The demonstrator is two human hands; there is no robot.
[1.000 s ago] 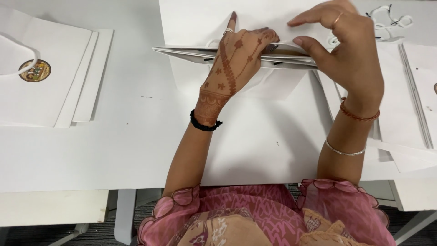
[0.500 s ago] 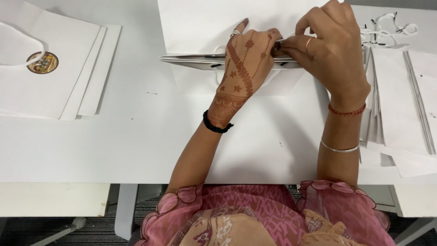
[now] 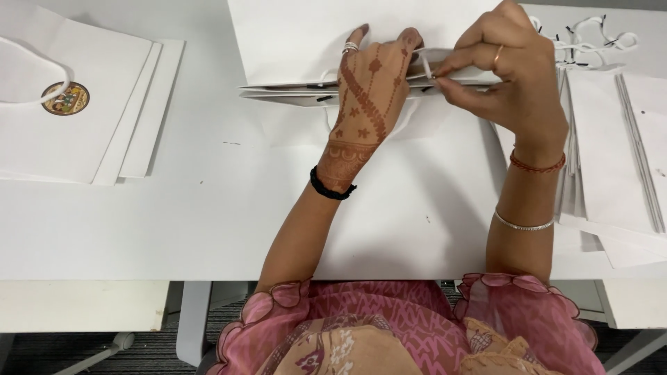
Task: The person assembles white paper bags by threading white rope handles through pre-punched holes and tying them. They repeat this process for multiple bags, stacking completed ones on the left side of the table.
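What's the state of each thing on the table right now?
left hand: pressed flat on the white paper bag.
right hand: pinching a white cord at the bag's top edge.
white paper bag: lying flat, folded.
stack of bags with round sticker: flat, untouched.
pile of flat bags: fanned, untouched.
loose cords: tangled, beside the pile.

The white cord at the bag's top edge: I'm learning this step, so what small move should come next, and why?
Probably draw the white cord a little further through. The right hand pinches it at the flat paper bag's folded top edge, while the left hand presses that edge down.
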